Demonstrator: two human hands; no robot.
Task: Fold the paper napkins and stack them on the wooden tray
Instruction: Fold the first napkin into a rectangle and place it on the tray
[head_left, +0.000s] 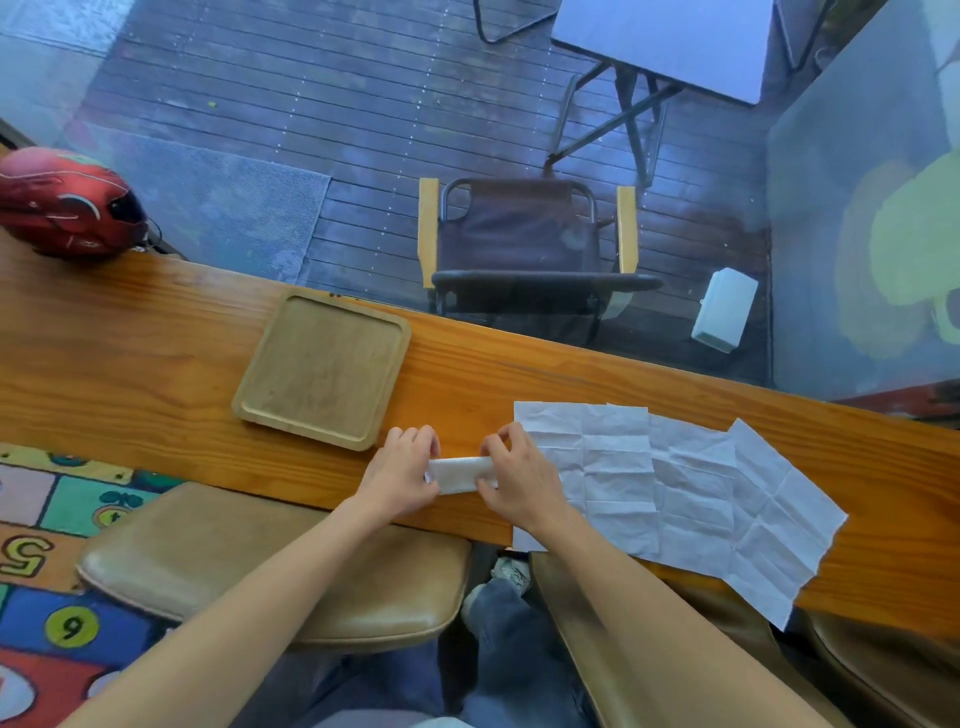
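While both hands pinch it, folded napkin (460, 474) between left hand (402, 475), right hand (517, 480), each grip closed on an end

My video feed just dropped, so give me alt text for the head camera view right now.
Both hands, left hand and right hand, pinch the ends of a small folded napkin at the near edge of a wooden counter. The wooden tray beyond the left hand holds nothing yet. Unfolded napkins lie overlapping to the right.
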